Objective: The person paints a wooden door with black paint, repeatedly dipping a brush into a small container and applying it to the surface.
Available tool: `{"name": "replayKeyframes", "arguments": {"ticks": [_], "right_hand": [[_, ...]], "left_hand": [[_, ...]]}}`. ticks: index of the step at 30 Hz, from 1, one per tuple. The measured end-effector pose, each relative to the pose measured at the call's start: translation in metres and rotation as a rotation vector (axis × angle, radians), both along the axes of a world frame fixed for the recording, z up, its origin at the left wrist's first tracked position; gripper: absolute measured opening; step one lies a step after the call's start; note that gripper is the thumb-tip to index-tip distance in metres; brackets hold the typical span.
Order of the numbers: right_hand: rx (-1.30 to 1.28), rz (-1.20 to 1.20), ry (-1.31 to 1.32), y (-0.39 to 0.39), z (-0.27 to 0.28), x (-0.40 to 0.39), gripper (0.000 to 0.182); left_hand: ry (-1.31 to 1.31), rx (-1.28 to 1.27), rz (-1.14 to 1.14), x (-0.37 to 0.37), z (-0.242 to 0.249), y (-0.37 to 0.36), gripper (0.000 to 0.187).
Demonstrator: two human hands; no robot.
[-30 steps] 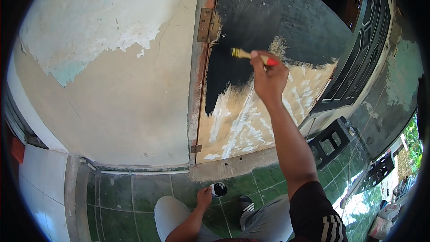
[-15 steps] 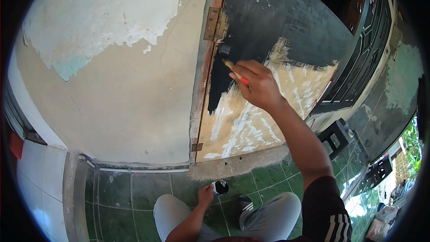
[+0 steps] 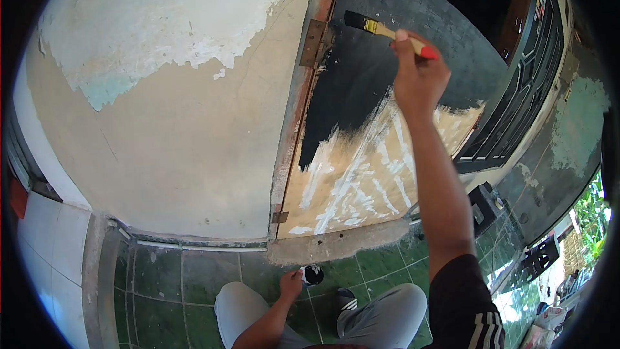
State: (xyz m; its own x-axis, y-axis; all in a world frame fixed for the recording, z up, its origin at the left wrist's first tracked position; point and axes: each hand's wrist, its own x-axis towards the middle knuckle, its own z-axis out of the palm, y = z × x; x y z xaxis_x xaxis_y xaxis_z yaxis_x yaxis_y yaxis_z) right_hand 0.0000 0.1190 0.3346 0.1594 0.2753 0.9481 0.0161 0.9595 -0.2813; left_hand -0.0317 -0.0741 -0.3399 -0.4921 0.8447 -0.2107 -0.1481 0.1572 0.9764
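Observation:
A paintbrush (image 3: 387, 31) with a wooden, red-tipped handle is held in my right hand (image 3: 420, 74). Its dark bristles lie over the upper black-painted part of the door (image 3: 361, 77), close to the top hinge (image 3: 312, 43). Lower down, the door is tan with white streaks. Near my knees, my left hand (image 3: 292, 284) grips a small cup (image 3: 313, 274) of black paint by its side.
A peeling beige wall (image 3: 194, 142) stands left of the door frame (image 3: 290, 142). Green tiles (image 3: 158, 274) cover the floor. Black openwork blocks (image 3: 483, 210) sit at the right, below a dark grille (image 3: 526, 84).
My right hand has moved up and to the right with the brush, which now lies near the top hinge's height. More black covers the door beside the hinge. My left hand still holds the cup.

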Motion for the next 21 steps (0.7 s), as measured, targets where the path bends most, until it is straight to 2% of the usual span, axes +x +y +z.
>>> {"name": "replayKeyframes", "arguments": {"ticks": [2,7,12,16,18,19,21], "right_hand": [[-0.109,0.072,0.119,-0.008,-0.024,-0.015,0.022],[-0.255,0.052,0.03,-0.007,-0.085,-0.031,0.02],[-0.149,0.164,0.263,-0.019,-0.052,-0.035,0.023],[-0.141,-0.145,-0.022,-0.001,-0.086,-0.044,0.02],[-0.007,-0.165,-0.133,0.001,-0.106,-0.034,0.018],[0.061,-0.175,-0.188,-0.003,-0.11,-0.028,0.016],[-0.135,-0.072,-0.129,-0.008,-0.099,-0.018,0.016]], "left_hand": [[-0.023,0.014,0.002,0.003,-0.01,0.001,0.037],[0.072,-0.008,-0.049,0.002,-0.004,0.0,0.036],[-0.023,0.007,0.006,0.002,-0.01,-0.001,0.036],[0.022,0.014,-0.001,0.002,-0.016,-0.004,0.037],[0.068,0.051,0.0,-0.001,-0.029,0.001,0.037],[0.048,0.014,-0.035,-0.005,-0.012,-0.004,0.037],[0.004,-0.053,-0.106,-0.009,0.018,-0.009,0.037]]}}
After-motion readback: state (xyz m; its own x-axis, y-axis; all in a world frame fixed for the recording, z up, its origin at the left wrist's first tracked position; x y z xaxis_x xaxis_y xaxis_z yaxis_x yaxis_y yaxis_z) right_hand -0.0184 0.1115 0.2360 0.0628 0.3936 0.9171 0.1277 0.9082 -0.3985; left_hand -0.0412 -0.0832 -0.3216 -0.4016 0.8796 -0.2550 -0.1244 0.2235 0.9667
